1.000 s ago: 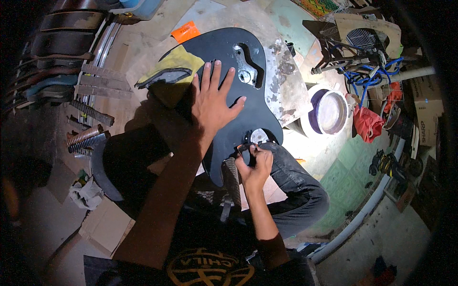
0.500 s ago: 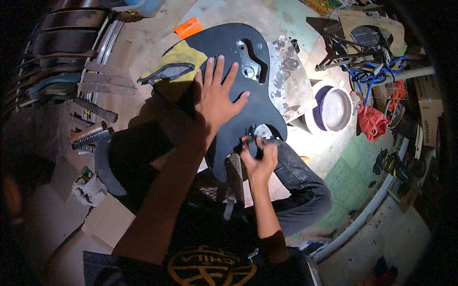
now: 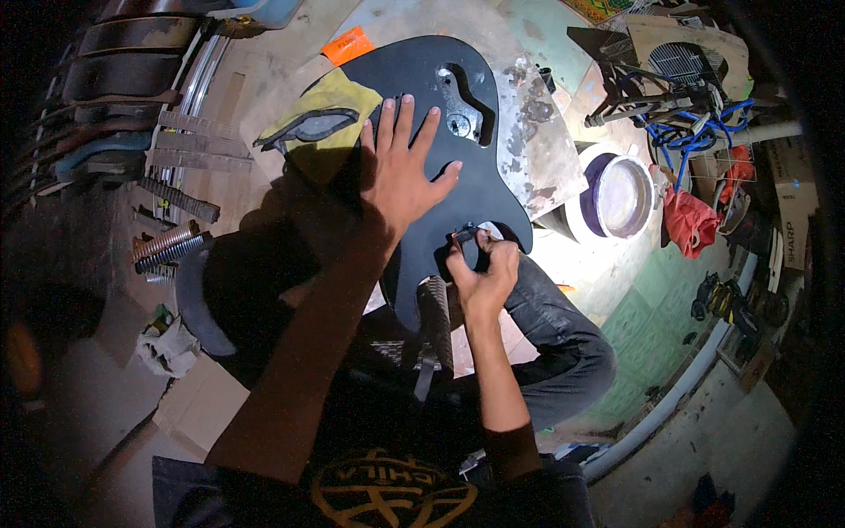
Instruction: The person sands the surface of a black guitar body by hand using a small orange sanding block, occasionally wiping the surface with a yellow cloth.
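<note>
A flat, matt black panel shaped like a guitar body [image 3: 475,189] lies across my lap, with a curved cutout near its far end. My left hand [image 3: 403,176] rests on it, palm down and fingers spread. At the panel's near right part, my right hand [image 3: 484,273] pinches a small dark piece [image 3: 464,236] against the edge of a rounded notch. The fingers partly cover that piece, so its kind is unclear. A yellow cloth-like sheet with a dark-edged opening [image 3: 339,101] sits by the panel's left edge. Below the notch stands a dark, rough-textured strip [image 3: 436,326].
A white bucket [image 3: 620,198] with a purple-stained inside stands to the right. Beyond it are blue cords [image 3: 700,136] and a red cloth [image 3: 691,220]. Dark curved seat-like pieces [image 3: 132,70] are stacked at far left. An orange packet [image 3: 348,46] lies past the panel.
My right hand has moved slightly up and in toward the notch, its fingers closer to the panel's edge. The left hand stays flat on the panel, which has shifted a little.
</note>
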`<act>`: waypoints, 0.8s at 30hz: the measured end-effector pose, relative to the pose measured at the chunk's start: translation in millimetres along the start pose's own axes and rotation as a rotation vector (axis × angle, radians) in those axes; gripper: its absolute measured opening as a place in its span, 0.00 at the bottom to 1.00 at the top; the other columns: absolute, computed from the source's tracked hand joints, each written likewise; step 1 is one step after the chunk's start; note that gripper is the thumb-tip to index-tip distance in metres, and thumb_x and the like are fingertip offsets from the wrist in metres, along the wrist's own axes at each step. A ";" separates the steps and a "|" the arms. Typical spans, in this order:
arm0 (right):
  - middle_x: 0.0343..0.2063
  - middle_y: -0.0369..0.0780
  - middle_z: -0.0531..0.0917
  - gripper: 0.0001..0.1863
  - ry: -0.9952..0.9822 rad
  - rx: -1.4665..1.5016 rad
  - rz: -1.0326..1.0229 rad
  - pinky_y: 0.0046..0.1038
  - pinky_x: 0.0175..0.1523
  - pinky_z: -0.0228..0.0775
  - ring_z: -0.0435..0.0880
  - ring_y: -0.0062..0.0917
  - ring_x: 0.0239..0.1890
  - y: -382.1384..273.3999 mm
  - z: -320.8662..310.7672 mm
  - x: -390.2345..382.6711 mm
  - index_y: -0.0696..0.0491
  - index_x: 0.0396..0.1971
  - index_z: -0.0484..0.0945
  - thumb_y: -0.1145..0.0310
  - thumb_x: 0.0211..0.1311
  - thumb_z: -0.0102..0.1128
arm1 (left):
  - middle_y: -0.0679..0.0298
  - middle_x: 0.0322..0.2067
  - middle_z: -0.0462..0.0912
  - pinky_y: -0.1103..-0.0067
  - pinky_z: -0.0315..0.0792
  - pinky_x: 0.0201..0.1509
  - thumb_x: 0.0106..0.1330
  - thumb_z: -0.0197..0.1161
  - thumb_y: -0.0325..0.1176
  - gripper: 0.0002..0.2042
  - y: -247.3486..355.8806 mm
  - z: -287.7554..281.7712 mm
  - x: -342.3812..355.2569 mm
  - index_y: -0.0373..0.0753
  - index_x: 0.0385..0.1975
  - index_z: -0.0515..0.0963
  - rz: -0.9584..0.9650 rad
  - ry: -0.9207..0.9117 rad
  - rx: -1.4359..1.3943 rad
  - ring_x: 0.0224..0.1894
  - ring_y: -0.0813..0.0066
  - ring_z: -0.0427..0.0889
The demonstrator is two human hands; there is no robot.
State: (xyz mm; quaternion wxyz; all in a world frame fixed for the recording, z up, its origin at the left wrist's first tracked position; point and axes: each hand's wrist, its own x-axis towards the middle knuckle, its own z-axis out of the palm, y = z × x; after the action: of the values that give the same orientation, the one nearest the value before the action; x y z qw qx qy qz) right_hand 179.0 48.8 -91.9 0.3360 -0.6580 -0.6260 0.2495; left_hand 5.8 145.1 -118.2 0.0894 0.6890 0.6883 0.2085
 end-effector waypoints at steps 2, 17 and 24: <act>0.35 0.46 0.81 0.19 -0.036 -0.042 -0.021 0.41 0.49 0.68 0.78 0.43 0.40 8.1 -5.8 -14.5 0.59 0.34 0.77 0.74 0.41 0.76 | 0.47 0.74 0.58 0.42 0.48 0.74 0.60 0.67 0.54 0.39 -2.7 -1.5 2.1 0.48 0.72 0.66 0.001 0.011 -0.002 0.76 0.42 0.53; 0.37 0.44 0.82 0.21 -0.022 -0.090 -0.105 0.41 0.47 0.68 0.78 0.41 0.39 -4.9 12.4 4.2 0.56 0.34 0.79 0.67 0.39 0.80 | 0.47 0.74 0.58 0.44 0.46 0.75 0.61 0.66 0.55 0.39 -1.8 1.3 -0.6 0.47 0.72 0.66 -0.003 0.009 0.005 0.76 0.43 0.53; 0.36 0.43 0.82 0.20 -0.005 -0.045 -0.152 0.41 0.47 0.69 0.78 0.41 0.38 -0.4 7.8 -13.9 0.56 0.34 0.79 0.71 0.39 0.79 | 0.47 0.73 0.59 0.46 0.47 0.76 0.61 0.64 0.56 0.39 -0.9 -4.4 5.5 0.46 0.71 0.67 -0.005 0.011 0.025 0.77 0.44 0.52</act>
State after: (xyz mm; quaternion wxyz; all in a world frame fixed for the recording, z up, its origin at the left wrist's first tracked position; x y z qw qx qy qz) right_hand 171.7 36.0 -97.9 0.3375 -0.6153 -0.6805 0.2108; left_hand 2.9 149.8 -113.7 0.0772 0.6871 0.6931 0.2035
